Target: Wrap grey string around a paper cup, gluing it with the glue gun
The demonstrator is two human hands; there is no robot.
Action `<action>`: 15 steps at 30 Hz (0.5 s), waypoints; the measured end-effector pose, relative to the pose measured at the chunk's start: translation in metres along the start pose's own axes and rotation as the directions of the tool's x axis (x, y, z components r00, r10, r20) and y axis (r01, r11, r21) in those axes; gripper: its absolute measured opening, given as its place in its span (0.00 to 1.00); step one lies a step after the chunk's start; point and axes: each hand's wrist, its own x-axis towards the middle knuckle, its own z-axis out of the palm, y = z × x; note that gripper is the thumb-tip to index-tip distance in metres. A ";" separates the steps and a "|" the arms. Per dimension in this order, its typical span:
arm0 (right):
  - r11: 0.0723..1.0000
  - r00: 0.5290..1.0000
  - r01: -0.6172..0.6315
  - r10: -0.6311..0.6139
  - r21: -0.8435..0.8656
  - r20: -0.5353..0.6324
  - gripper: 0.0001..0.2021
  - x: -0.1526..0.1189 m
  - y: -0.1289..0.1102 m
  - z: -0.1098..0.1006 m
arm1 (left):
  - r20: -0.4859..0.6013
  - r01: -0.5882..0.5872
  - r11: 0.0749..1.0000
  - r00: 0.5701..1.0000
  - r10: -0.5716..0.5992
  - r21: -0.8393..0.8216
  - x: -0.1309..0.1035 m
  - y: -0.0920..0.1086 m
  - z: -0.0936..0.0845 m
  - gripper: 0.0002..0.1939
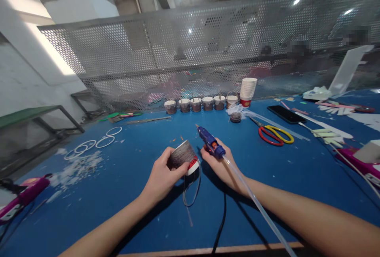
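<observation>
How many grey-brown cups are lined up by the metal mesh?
6, left to right: first grey-brown cup, second, third, fourth, fifth, sixth, beside the white paper-cup stack.

Clock directions are read from the cord-wound paper cup: grey-brown, finely striped by parallel turns, with a red-and-white band exposed. Two o'clock: pistol-shaped plastic glue gun, dark blue with an orange-red patch; its rod is translucent and milky. Twelve to one o'clock: row of small round cups, grey-brown outside, white within. Two o'clock, farther: stacked paper cups, white above red. Three o'clock: metal scissors, one loop red, one yellow. Nine o'clock: thin white rings. Ground: flat blue bench; behind, grey metal screen patterned with dots.
</observation>
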 end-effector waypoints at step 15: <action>0.998 0.995 -0.007 0.001 0.055 0.104 0.09 -0.008 -0.005 0.003 | -0.011 0.033 0.991 0.999 -0.034 -0.133 0.001 0.000 0.002 0.22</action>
